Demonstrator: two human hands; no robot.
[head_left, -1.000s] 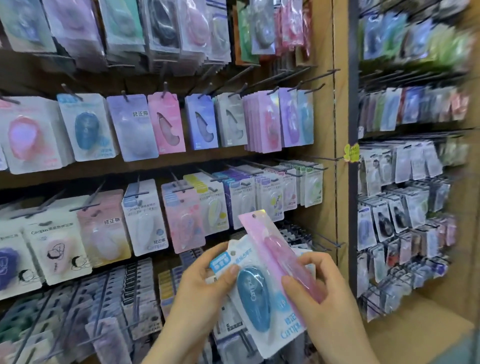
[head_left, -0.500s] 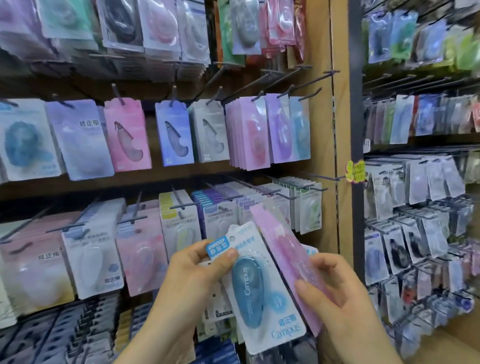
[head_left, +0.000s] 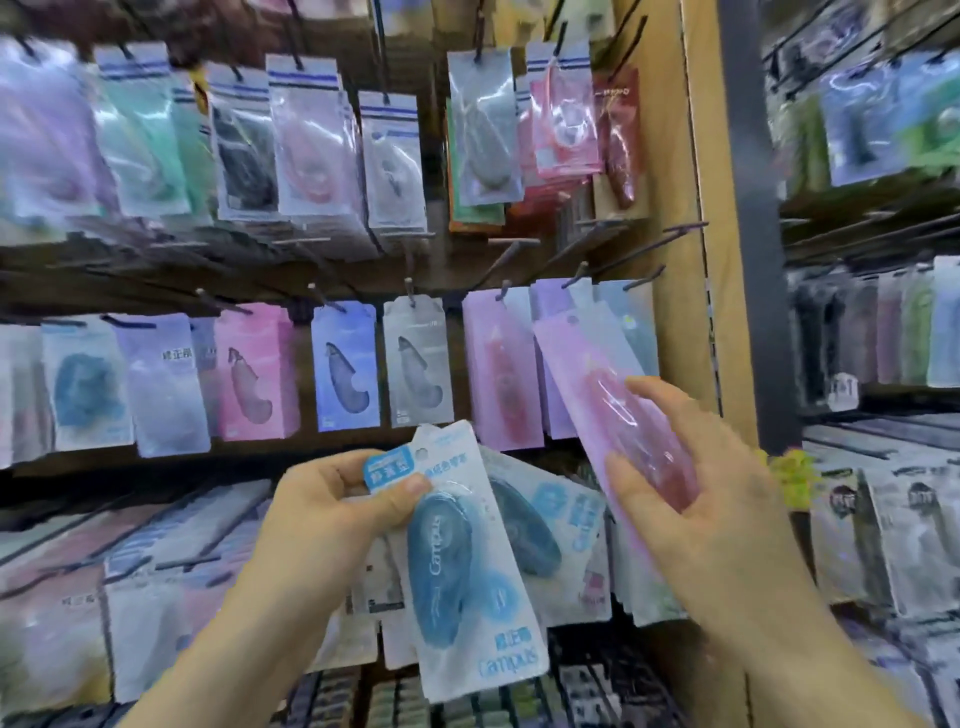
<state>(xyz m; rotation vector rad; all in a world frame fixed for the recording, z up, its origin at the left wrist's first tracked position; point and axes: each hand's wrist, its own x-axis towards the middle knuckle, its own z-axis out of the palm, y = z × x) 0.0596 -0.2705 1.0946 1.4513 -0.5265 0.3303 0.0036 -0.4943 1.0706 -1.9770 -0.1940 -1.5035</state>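
My left hand (head_left: 332, 512) pinches the top of a white pack with a blue correction tape (head_left: 467, 566), thumb on its blue label; a second similar blue pack (head_left: 561, 514) fans out behind it. My right hand (head_left: 696, 499) holds a long pink pack (head_left: 618, 415) from below, tilted up to the left. The top of the pink pack is near a row of matching pink packs (head_left: 501, 374) hanging on a peg. The picture is blurred.
Pegboard hooks carry rows of packaged correction tapes: pink (head_left: 254, 374), blue (head_left: 345, 364) and grey (head_left: 418, 364) in the middle row, others above and below. A wooden upright (head_left: 696, 208) and dark post (head_left: 753, 208) separate a second rack (head_left: 883, 338) on the right.
The view has tilted upward, so the shelves sit lower in the picture. My right hand has lifted the pink pack up and to the right, away from the blue pack and toward the pink row.
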